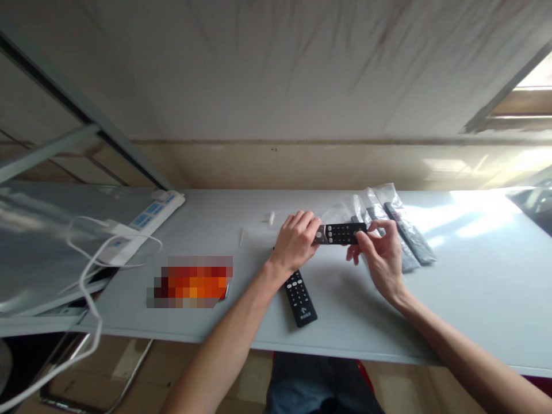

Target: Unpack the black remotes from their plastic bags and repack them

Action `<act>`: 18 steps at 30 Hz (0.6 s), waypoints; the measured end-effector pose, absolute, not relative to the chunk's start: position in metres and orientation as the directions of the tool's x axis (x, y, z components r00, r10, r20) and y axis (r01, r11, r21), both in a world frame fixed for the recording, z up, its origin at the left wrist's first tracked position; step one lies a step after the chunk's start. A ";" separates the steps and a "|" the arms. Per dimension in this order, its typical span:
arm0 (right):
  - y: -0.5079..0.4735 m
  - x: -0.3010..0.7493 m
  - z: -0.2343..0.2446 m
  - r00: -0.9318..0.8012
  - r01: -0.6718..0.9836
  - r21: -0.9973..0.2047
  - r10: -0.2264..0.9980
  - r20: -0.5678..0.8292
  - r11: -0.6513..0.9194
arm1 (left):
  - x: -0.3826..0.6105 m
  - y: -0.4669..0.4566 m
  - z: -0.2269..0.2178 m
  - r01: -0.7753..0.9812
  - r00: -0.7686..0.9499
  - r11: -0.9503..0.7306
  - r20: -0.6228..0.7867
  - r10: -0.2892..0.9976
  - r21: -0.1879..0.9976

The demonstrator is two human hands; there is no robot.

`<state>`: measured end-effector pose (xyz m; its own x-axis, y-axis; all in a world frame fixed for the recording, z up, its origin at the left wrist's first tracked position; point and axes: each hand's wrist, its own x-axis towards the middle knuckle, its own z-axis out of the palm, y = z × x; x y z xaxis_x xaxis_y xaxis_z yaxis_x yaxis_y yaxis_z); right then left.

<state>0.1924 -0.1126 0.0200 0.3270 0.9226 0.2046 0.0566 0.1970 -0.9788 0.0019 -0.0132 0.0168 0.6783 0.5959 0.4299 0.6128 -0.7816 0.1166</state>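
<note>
A black remote control [340, 233] is held level above the table, its button side showing. My left hand [298, 237] is wrapped round its left end. At the other end, my right hand [379, 247] pinches it with the thumb on the face and fingers at the edge. A second black remote control [301, 302] lies on the table below my left wrist, partly covered by it. Behind my right hand are several remote controls in clear plastic bags [411, 233], some of them partly hidden by the hand.
A clear empty plastic bag [256, 237] lies flat behind my left hand. On the left are a white power strip [153, 215], a looping white cable [92, 287] and a metal frame [116, 155]. A blurred-out orange object [192, 284] rests nearby. The wall [276, 164] bounds the table's back.
</note>
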 end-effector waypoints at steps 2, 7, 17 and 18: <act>-0.115 0.187 0.016 0.252 0.084 -0.977 0.945 0.210 0.195 | 0.004 -0.015 0.016 0.603 0.686 -0.791 0.437 0.582 0.105; -0.117 0.185 0.014 0.128 0.203 -0.958 0.965 0.230 0.201 | 0.003 -0.015 0.013 0.580 0.698 -0.808 0.450 0.557 0.101; -0.121 0.186 0.006 0.070 0.369 -0.903 0.963 0.261 0.218 | -0.001 -0.012 0.009 0.575 0.695 -0.811 0.459 0.553 0.107; -0.121 0.186 0.005 0.073 0.379 -0.899 0.961 0.268 0.222 | -0.001 -0.013 0.009 0.576 0.692 -0.810 0.462 0.555 0.110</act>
